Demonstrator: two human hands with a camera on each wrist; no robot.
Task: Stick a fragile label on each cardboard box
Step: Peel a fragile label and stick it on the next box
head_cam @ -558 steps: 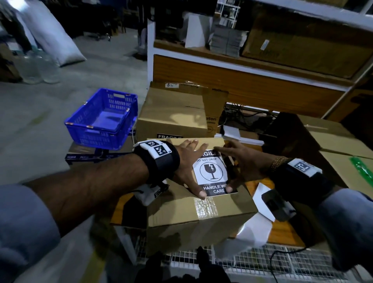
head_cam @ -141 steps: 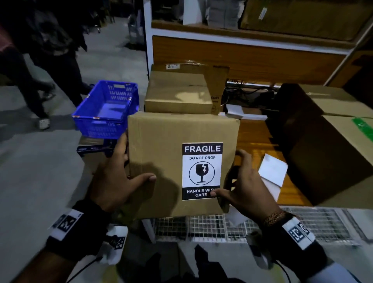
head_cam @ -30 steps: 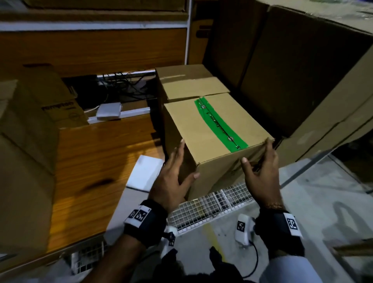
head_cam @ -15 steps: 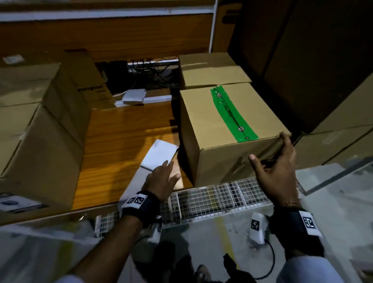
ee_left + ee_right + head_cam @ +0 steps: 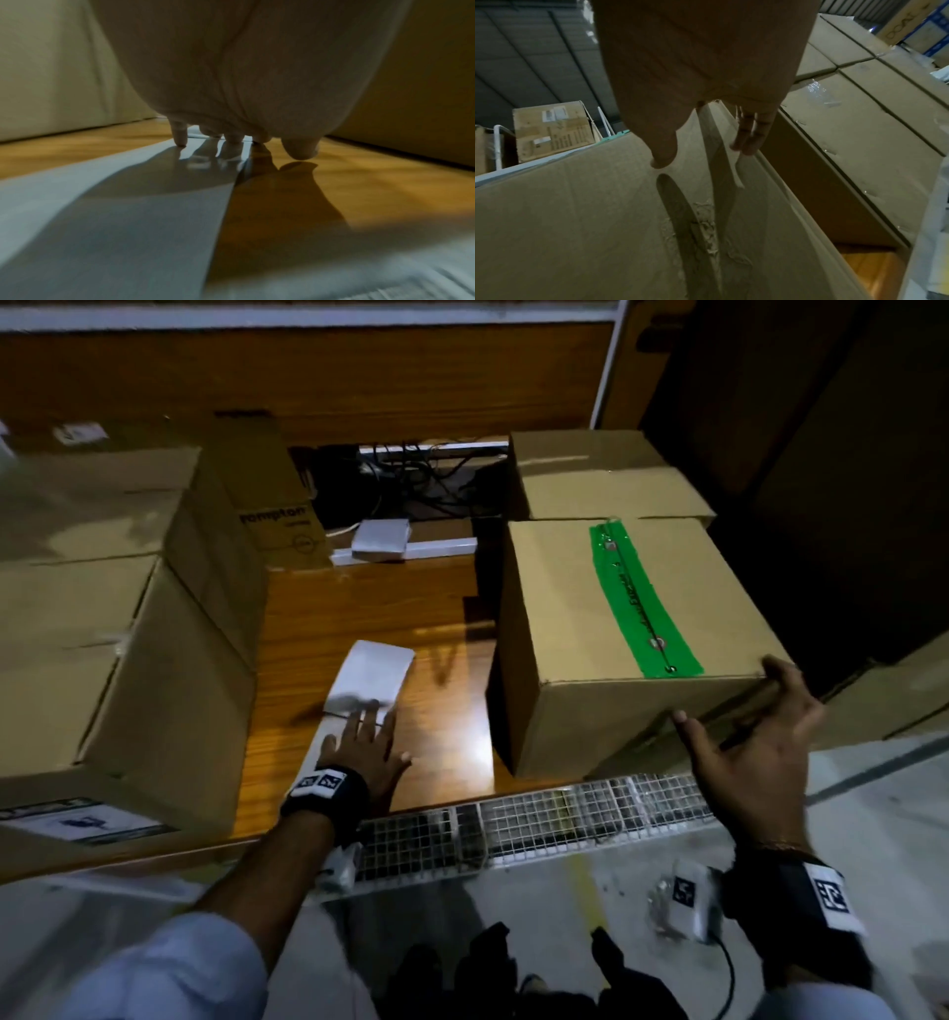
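Observation:
A cardboard box [image 5: 606, 634] with a green tape strip [image 5: 642, 603] on top stands on the wooden table [image 5: 359, 608], right of centre. My right hand [image 5: 744, 731] rests at the box's near right corner, fingers straight along the edge and thumb on the front face [image 5: 577, 213]; the hand [image 5: 706, 142] shows the same in the right wrist view. My left hand [image 5: 364, 737] lies flat with spread fingers on a white strip of label sheets [image 5: 369, 680] on the table; its fingertips [image 5: 180, 138] touch the sheet [image 5: 115, 203] and grasp nothing.
Large cardboard boxes [image 5: 102, 634] stand at the left, one with a label [image 5: 77, 821] on its front. A second plain box [image 5: 595, 474] sits behind the taped one. Cables and a white adapter [image 5: 382, 539] lie at the back. A wire-mesh edge [image 5: 513, 824] runs along the table's front.
My left hand has left the box's side and come down flat on the white label strip. The right hand has stayed at the box's corner. My view has swung left.

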